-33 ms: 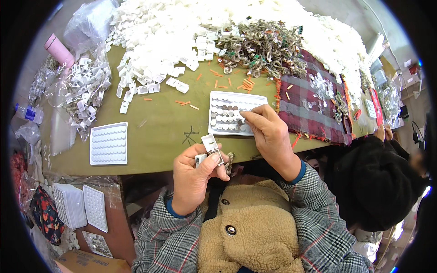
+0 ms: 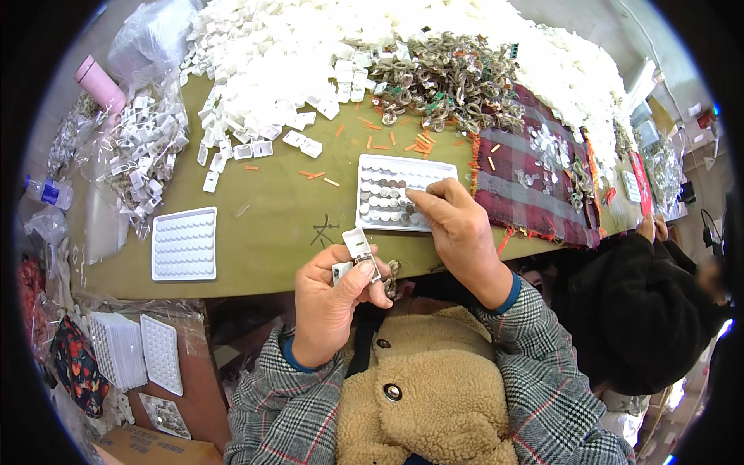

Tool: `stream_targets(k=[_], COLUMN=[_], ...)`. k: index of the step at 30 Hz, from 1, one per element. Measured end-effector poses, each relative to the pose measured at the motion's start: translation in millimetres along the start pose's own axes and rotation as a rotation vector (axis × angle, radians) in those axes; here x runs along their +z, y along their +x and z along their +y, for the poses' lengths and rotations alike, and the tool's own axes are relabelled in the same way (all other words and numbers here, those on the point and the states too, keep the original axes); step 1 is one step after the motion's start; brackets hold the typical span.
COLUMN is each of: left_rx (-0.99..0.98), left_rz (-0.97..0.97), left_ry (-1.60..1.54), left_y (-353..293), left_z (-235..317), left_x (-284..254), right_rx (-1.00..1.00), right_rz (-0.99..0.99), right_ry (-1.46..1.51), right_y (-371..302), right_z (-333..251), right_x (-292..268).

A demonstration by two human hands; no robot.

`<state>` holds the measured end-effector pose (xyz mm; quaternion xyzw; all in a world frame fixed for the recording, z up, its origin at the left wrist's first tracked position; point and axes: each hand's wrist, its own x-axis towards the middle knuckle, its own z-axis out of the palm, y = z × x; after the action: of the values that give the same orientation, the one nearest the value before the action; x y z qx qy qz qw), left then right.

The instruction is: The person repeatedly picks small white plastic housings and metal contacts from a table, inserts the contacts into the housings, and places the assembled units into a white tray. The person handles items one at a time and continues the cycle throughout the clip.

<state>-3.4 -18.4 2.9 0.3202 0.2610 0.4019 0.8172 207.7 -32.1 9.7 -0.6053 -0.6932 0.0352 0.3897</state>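
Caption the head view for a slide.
Left hand holds a white casing while the right hand reaches over a white tray of round pieces.

An olive-topped table [image 2: 263,201] stands before a pale grey wall [image 2: 585,19].

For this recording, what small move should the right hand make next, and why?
Probably lift one round disc straight up from the white tray: the right hand has its thumb and forefinger close together at the discs, while the left hand holds a small white plastic piece nearby. Whether a disc is already pinched is hidden.
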Motion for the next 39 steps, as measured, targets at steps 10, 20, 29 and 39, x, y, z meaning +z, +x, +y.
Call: stream_targets(k=[10, 20, 29, 39], left_rx=[-0.016, -0.168, -0.228, -0.185], left_rz=[-0.007, -0.099, -0.119, -0.054], left_ry=[-0.078, -0.132, -0.133, -0.158], left_y=[2.8, -13.8, -32.2, -32.6], left_z=[2.7, -15.5, -42.2, -46.8], left_x=[-1.1, 19.3, 25.5, 26.8], right_rx=[-0.190, 0.091, 0.018, -0.160], right_rz=[0.005, -0.002, -0.234, 0.027], right_ry=[-0.130, 0.377, 0.455, 0.458], right_y=[2.5, -39.7, -57.2, -90.2], right_z=[3.7, -53.7, -42.2, -42.5], right_x=[-1.6, -29.3, -49.4, -25.0])
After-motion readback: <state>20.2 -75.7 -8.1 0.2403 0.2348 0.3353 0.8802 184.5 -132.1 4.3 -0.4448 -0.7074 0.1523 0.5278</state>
